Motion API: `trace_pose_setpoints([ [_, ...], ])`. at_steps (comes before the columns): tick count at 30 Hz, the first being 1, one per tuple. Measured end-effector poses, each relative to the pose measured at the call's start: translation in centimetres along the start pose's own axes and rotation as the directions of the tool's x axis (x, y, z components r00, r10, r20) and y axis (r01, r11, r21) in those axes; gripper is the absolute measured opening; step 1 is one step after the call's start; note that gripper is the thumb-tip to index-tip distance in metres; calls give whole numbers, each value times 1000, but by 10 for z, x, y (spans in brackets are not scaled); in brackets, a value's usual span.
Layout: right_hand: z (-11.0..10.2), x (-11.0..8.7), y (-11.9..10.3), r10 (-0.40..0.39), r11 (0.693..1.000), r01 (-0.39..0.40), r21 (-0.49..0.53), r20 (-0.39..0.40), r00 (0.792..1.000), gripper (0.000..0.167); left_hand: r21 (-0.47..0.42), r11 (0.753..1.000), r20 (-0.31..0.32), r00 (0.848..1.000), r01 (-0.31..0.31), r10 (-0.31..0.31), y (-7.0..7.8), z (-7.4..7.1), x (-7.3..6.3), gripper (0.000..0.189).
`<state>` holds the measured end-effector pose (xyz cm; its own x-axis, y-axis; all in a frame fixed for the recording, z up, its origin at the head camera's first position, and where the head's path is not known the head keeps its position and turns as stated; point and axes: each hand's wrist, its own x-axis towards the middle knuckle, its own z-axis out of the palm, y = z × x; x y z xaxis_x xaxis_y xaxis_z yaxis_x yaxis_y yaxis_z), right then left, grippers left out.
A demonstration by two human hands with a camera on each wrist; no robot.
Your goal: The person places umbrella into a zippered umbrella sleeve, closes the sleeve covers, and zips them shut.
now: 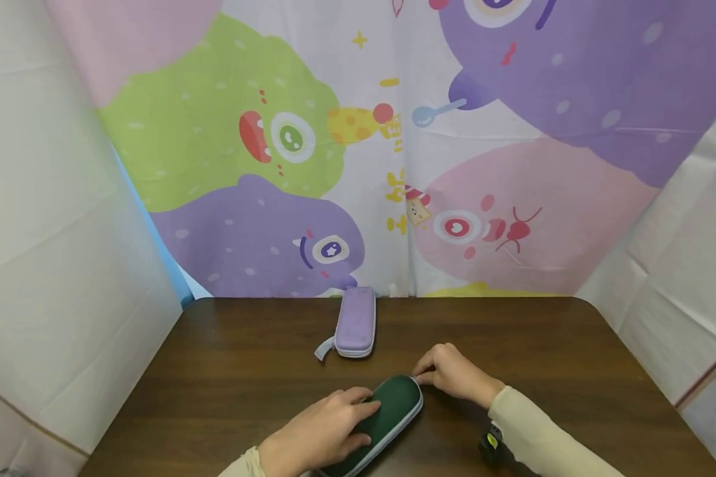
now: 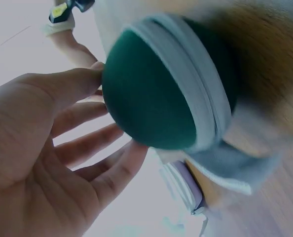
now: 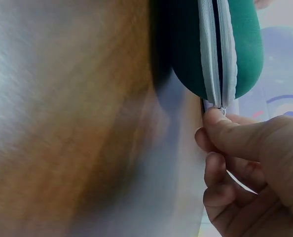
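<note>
A dark green zippered case [image 1: 396,407] with pale grey zipper edging lies slantwise on the table near the front. Across its top rests my left hand [image 1: 316,430], holding the case with spread fingers and thumb. At the case's far right end, my right hand [image 1: 456,374] pinches the zipper pull [image 3: 223,111] between thumb and index finger. In the right wrist view a dark slit runs between the two zipper tapes [image 3: 209,49] down to that pull. A grey fabric tab [image 2: 225,165] sticks out from the other end in the left wrist view.
Behind the green case lies a lilac zippered case [image 1: 356,321] with a grey strap [image 1: 324,348], close to the back edge of the brown wooden table [image 1: 227,371]. A cartoon-printed curtain [image 1: 382,252] hangs just behind the table, and white sheets [image 1: 65,232] hang at the sides.
</note>
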<state>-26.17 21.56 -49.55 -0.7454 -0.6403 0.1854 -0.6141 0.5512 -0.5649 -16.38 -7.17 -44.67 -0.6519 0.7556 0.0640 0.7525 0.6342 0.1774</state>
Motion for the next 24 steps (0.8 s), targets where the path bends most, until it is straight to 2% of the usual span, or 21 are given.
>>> trace_pose_setpoints([
  [6, 1, 15, 7, -42, 999, 42, -28, -8, 999, 10, -42, 998, -22, 999, -50, 49, 0, 0, 4, 45],
  [14, 3, 29, 9, -126, 990, 126, -63, 6, 992, 10, -175, 981, 10, 996, -83, 86, -1, 0, 10, 46],
  [18, 1, 37, 6, -141, 988, 143, -57, 33, 989, 7, -149, 981, -10, 992, -126, 125, -2, 3, 10, 46],
  [21, 0, 42, 3, -151, 987, 154, -41, 58, 987, 8, -100, 979, -34, 984, -180, 178, -5, 5, 11, 45],
  [24, 1, 46, -1, -150, 988, 153, -26, 80, 985, 12, -78, 970, -21, 973, -229, 228, -8, 6, 14, 43],
])
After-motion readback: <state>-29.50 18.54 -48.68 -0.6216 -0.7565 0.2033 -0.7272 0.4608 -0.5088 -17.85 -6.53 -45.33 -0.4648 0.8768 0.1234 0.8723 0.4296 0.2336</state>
